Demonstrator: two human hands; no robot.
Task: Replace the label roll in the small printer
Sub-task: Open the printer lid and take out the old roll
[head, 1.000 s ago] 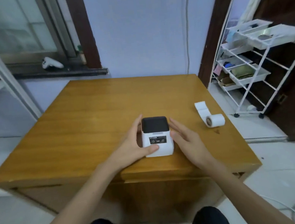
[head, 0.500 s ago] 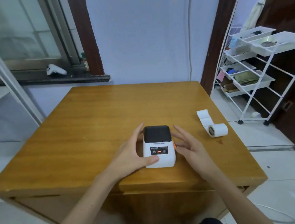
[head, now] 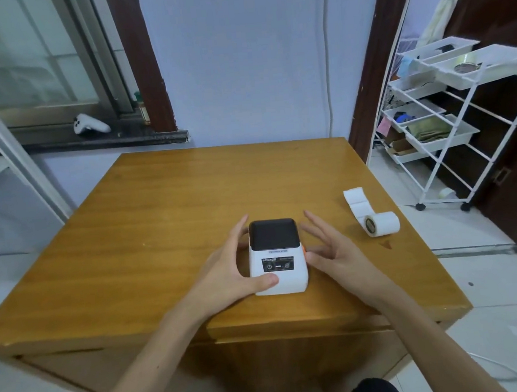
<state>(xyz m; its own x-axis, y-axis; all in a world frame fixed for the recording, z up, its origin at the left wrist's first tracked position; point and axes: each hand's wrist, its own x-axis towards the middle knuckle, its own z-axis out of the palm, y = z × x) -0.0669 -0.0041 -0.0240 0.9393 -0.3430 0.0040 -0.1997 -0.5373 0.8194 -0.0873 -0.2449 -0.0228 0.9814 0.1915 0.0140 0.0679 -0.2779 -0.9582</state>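
A small white printer (head: pixel 277 257) with a black lid stands near the front middle of the wooden table (head: pixel 166 221), lid closed. My left hand (head: pixel 230 269) clasps its left side, thumb across the lower front. My right hand (head: pixel 332 252) hovers beside the right side with fingers spread, a fingertip close to the orange tab; I cannot tell if it touches. A white label roll (head: pixel 381 224) lies on the table to the right, a strip of labels unrolled behind it.
A white wire trolley (head: pixel 449 125) with trays stands at the right past the table's edge, by a dark door. A white controller (head: pixel 89 124) rests on the window sill at the back left. A cable runs down the wall.
My right hand has drawn back from the printer's right side and its fingers have spread. The left hand keeps its hold. The red light on the front panel went out.
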